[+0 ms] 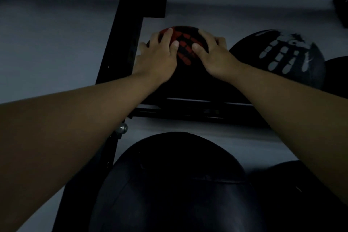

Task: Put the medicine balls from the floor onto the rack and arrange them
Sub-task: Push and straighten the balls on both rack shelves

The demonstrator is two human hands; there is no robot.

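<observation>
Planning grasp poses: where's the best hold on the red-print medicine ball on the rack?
Probably its two opposite flanks, hands coming from the front over the rack rail. The red-print medicine ball is round, with no handle; left hand and right hand already cup it so.

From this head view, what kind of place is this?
Probably a gym or its storage corner. Both hands, left hand and right hand, rest on a red-printed medicine ball on a black metal rack, beside a white-printed ball.

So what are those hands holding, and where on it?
Both hands grip the ball with red marks, which sits on the rack: left hand and right hand press its upper sides, thumbs on top.
</observation>
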